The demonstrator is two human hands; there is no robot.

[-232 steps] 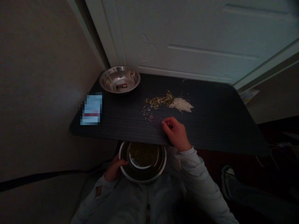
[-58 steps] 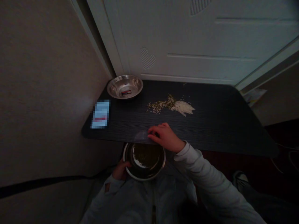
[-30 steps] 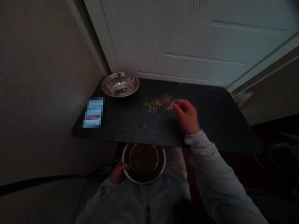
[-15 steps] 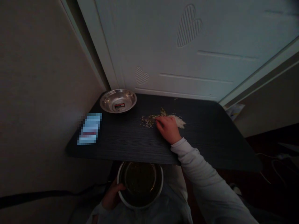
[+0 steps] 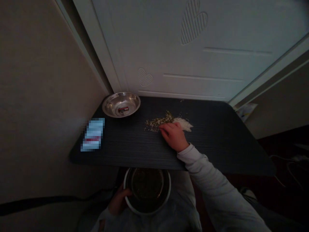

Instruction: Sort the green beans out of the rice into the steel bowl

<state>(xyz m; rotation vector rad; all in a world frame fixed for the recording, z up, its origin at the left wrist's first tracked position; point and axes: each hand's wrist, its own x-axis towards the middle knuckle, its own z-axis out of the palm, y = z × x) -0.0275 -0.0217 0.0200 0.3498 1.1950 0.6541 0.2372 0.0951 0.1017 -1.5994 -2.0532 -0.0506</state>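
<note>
On the dark table (image 5: 217, 141) lies a small heap of greenish beans (image 5: 156, 121) beside a heap of white rice (image 5: 184, 124). My right hand (image 5: 173, 135) rests on the table at the near edge of the beans, fingers bent down onto the grains. Below the table's front edge my left hand (image 5: 118, 202) grips the rim of a metal bowl (image 5: 147, 189) with greenish beans in it, held in my lap.
An empty steel bowl (image 5: 121, 104) stands at the table's back left corner. A blurred-out flat item (image 5: 93, 139) lies at the left edge. A white door (image 5: 193, 58) rises behind the table, a beige wall (image 5: 36, 96) on the left.
My right hand went from the table's front edge out to the grain heaps and now sits on the beans. The view shifted upward; my left hand keeps holding the bowl.
</note>
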